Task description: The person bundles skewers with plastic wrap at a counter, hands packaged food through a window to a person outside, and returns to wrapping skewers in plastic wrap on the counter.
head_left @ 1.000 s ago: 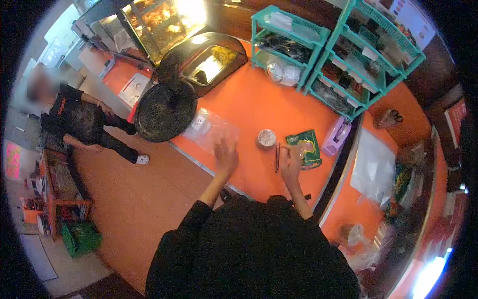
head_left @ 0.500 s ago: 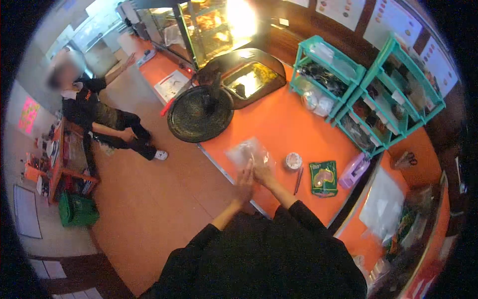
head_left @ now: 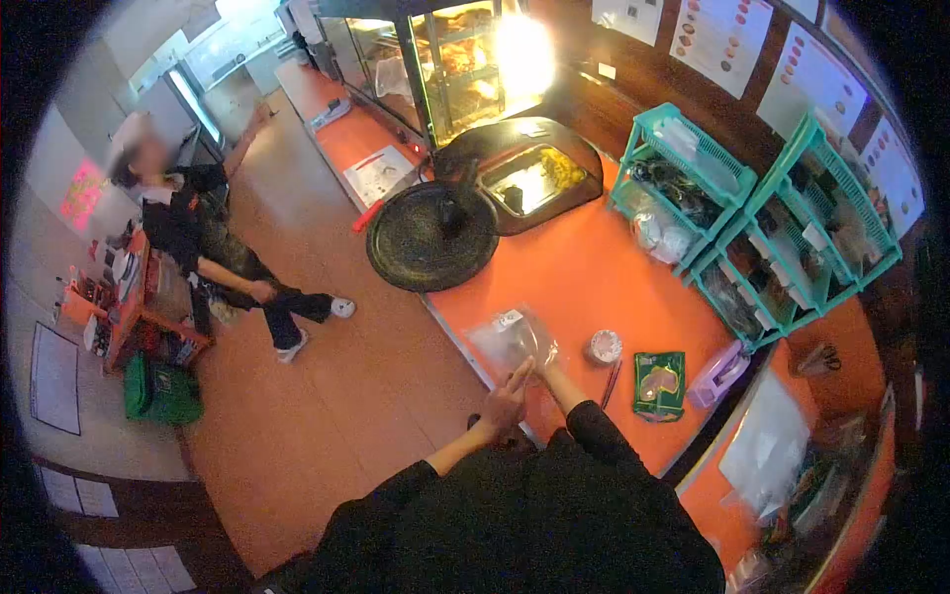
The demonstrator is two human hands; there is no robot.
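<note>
A clear plastic bag [head_left: 495, 342] with a small white label lies on the orange counter near its left edge. My right hand [head_left: 544, 364] is at the bag's near end; its fingers are partly hidden, so I cannot tell their grip. Just to its left is my left hand [head_left: 503, 406], fingers stretched toward the right hand and the bag's near end. Whether the left fingertips touch the plastic is unclear. To the right of the hands stand a small round tub [head_left: 604, 346], a dark pen [head_left: 613, 384] and a green packet [head_left: 659, 386].
A round black lid [head_left: 432, 238] and a food tray [head_left: 534, 183] sit farther back, beside a lit display cabinet [head_left: 460, 69]. Teal racks [head_left: 683, 183] and a purple tape dispenser [head_left: 720, 374] are on the right. Another person [head_left: 198, 228] stands across the floor at left.
My view has shifted, so the counter appears farther right. My left hand has drawn back off the bag toward me, and the bag's label now shows. The other person's stance has changed.
</note>
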